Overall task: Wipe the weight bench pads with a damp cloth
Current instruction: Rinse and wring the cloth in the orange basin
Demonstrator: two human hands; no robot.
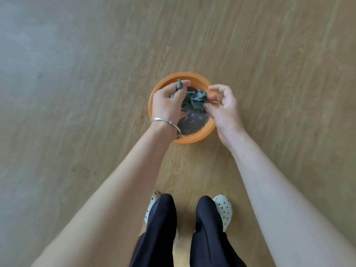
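Note:
A wet, dark green cloth (193, 102) is bunched between both hands above an orange bucket (200, 136) of water on the floor. My left hand (169, 102), with a silver bangle on its wrist, grips the cloth's left end, and a corner pokes up past the fingers. My right hand (221, 106) pinches the cloth's right end with its fingertips. The weight bench is not in view.
The bucket stands on a light wood-pattern floor (269, 54), straight ahead of my feet. My legs in dark trousers (161, 228) and white perforated clogs (223, 207) show at the bottom centre.

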